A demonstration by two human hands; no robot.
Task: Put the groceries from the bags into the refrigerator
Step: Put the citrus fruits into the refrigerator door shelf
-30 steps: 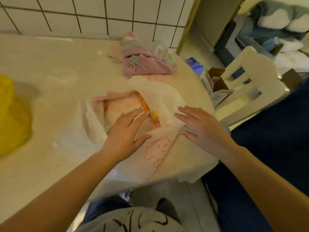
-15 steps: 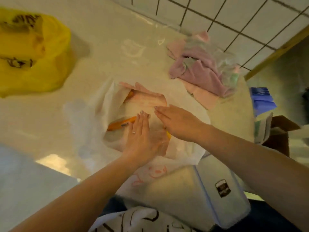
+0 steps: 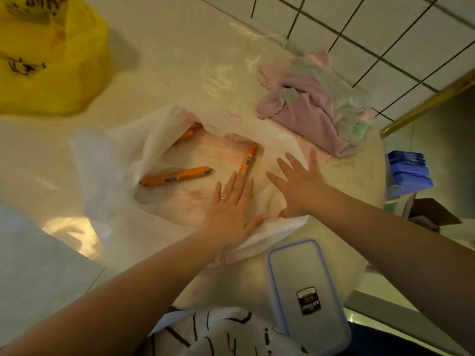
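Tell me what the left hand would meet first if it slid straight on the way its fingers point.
Most likely the orange sausage stick just beyond the left hand, lying inside the open white bag; a fingertip already looks at its near end, though depth is unclear.

I see orange sausage sticks (image 3: 176, 176) in a white bag (image 3: 123, 155), a yellow bag (image 3: 48, 60) with dark print, pink and mint cloths (image 3: 313, 106), a blue-rimmed lid (image 3: 305, 291), a cream counter (image 3: 164, 47).

Bare forearms (ring (image 3: 224, 198) on left hand (image 3: 232, 214))
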